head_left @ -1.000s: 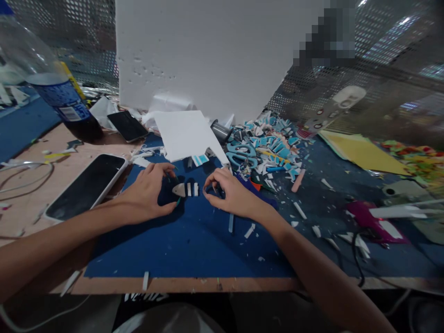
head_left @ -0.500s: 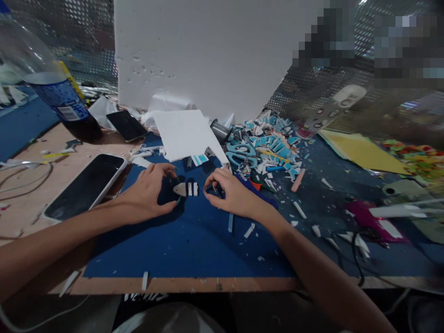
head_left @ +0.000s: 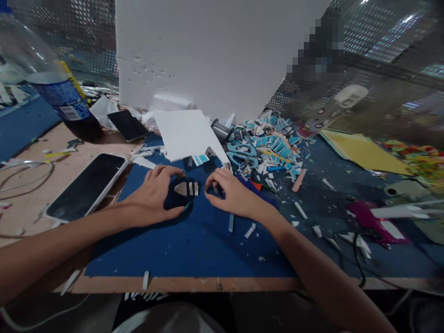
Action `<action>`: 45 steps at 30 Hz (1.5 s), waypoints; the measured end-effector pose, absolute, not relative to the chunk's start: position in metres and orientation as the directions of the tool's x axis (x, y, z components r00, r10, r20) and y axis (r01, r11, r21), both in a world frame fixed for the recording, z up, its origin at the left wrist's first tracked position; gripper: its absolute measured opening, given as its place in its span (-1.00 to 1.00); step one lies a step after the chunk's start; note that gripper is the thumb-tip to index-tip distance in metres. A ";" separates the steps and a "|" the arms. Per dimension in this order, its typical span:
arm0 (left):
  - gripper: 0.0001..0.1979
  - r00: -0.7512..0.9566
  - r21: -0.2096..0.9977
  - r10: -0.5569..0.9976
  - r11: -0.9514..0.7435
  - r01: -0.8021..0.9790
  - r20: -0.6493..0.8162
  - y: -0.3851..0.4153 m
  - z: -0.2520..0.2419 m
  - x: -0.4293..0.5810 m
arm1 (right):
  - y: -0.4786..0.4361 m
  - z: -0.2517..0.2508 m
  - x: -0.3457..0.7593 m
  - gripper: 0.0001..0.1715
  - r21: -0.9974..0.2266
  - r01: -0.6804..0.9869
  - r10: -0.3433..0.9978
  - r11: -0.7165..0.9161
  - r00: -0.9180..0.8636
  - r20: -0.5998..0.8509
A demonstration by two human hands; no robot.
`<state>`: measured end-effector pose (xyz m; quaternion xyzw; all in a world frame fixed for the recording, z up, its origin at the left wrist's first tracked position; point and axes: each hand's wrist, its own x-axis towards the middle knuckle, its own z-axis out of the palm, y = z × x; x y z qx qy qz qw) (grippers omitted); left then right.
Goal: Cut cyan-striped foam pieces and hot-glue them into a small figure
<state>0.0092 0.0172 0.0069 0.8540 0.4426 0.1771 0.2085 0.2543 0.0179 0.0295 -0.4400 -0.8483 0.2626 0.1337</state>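
Note:
A small pale piece with a rounded, pointed end and a dark dot like a fish's eye (head_left: 181, 188) lies on the blue mat (head_left: 180, 249). Right behind it stand short white strips (head_left: 194, 188) with dark gaps between them. My left hand (head_left: 157, 193) is open, thumb and fingers spread on either side of the pale piece without visibly gripping it. Just right of the strips, my right hand (head_left: 231, 192) is curled in a pinch; whatever its fingertips hold is too small and shaded to make out. Near its wrist lies a narrow translucent strip (head_left: 231, 222).
Blue-handled scissors (head_left: 241, 155) lie by a heap of blue and white scraps (head_left: 277, 143). A white sheet (head_left: 185, 134) is behind the hands. On the left are a phone (head_left: 86, 187) and a cola bottle (head_left: 69, 104); yellow paper (head_left: 364, 150) is at right.
My left hand has shifted slightly right, its thumb and fingers now reaching further around the pale piece. My right hand stays almost still in its pinch.

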 end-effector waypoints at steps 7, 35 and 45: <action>-0.44 0.537 0.518 0.829 -0.531 0.671 0.154 0.020 0.003 0.018 | 0.011 0.039 0.250 -0.80 -0.461 0.749 0.849 0.476 -0.529 0.017; -0.52 0.527 0.592 0.821 -0.542 0.597 0.221 0.023 -0.001 0.018 | -0.047 0.007 0.207 -0.01 -0.553 0.769 0.920 0.320 -0.391 -0.012; -0.51 0.545 0.563 0.813 -0.555 0.613 0.207 0.023 -0.002 0.016 | -0.044 0.008 0.207 0.01 -0.516 0.782 0.913 0.350 -0.408 0.000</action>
